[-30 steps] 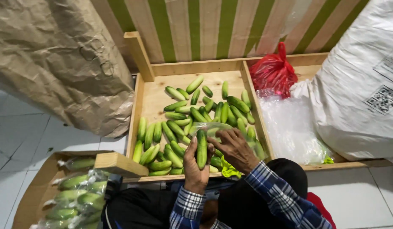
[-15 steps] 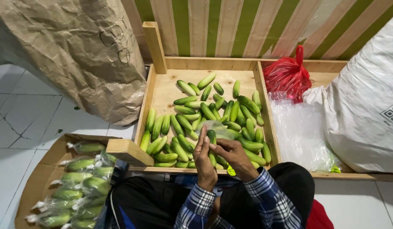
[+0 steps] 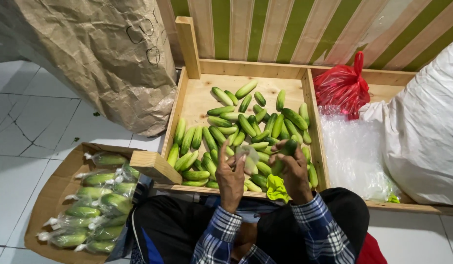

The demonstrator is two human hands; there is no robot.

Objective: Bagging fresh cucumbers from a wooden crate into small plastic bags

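— Since a second ago the cucumber has tipped: it stood upright between both hands, and now it lies under the right hand (image 3: 294,168), pointing toward two o'clock, while a small clear bag has come up at the left hand (image 3: 231,176).

— What is each hand doing?

— Left hand is pinched shut on the clear bag (image 3: 249,157), fingers raised. Right hand is closed around the cucumber (image 3: 287,148), just at the bag's three o'clock, nearly touching it.

— So which step is this?

— Bagging one cucumber, I'd judge. The next move calls for the bag's mouth held open and the cucumber's tip lined up with it.

— And where does it all sit?

— Over the near edge of a wooden crate (image 3: 190,105) of loose cucumbers (image 3: 246,124). At the hands' nine o'clock, a cardboard tray (image 3: 50,195) holds bagged cucumbers (image 3: 97,205). At two o'clock, a red plastic bag (image 3: 341,85); at three, a white sack (image 3: 424,132). A brown paper sack (image 3: 94,54) stands at eleven, on a white tiled floor (image 3: 26,132), before a green-striped wall (image 3: 285,29).
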